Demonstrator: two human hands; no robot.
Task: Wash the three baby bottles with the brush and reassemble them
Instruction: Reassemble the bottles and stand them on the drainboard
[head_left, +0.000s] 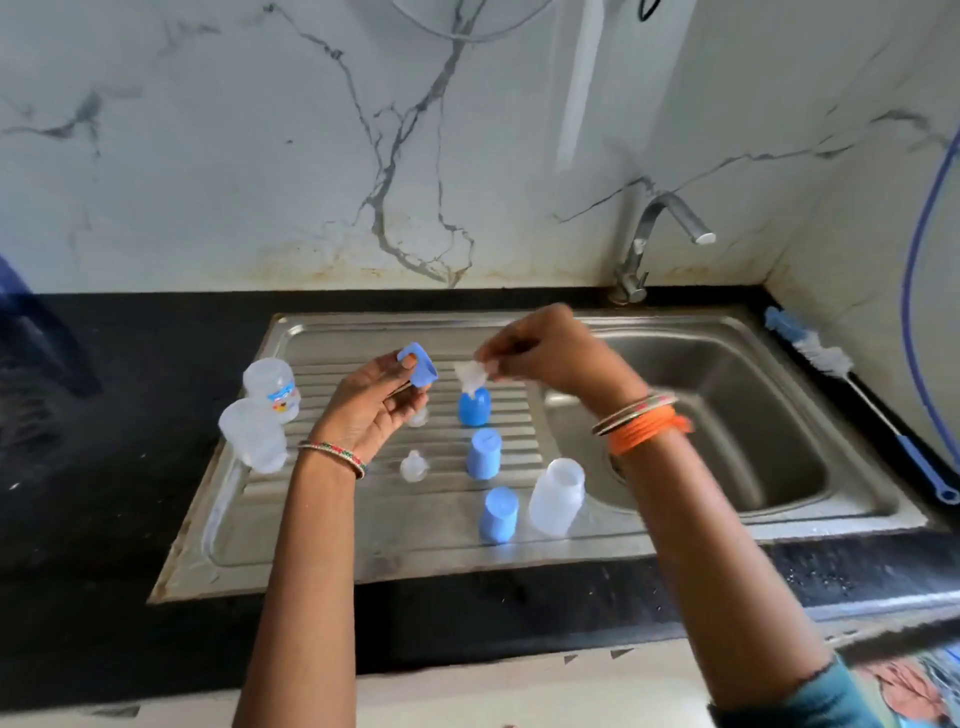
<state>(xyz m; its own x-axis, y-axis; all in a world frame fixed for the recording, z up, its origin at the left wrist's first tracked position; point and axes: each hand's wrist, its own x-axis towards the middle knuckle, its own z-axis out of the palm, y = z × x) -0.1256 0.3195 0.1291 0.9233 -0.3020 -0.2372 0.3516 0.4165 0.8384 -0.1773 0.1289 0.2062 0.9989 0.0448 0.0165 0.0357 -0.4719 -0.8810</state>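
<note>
Ribbed steel drainboard (322, 540), black counter: a blue ring (418, 365) is gripped by the left hand (375, 406); a clear soft teat (470, 375) is pinched by the right hand (545, 349) above the board's far edge, over three blue domed caps (484, 453); translucent bottles (557, 496) are stood near its edges.

Brushed metal drainboard (332, 540), translucent plastic bottles (556, 496), glossy marble wall (260, 156).

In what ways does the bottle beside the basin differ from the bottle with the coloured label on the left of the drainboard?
The bottle beside the basin stands upright with its mouth open upward and shows no print. The labelled bottle stands at the far left of the drainboard, carries a blue and orange print, and has another clear bottle close beside it. Both are translucent white, without ring or nipple.
</note>
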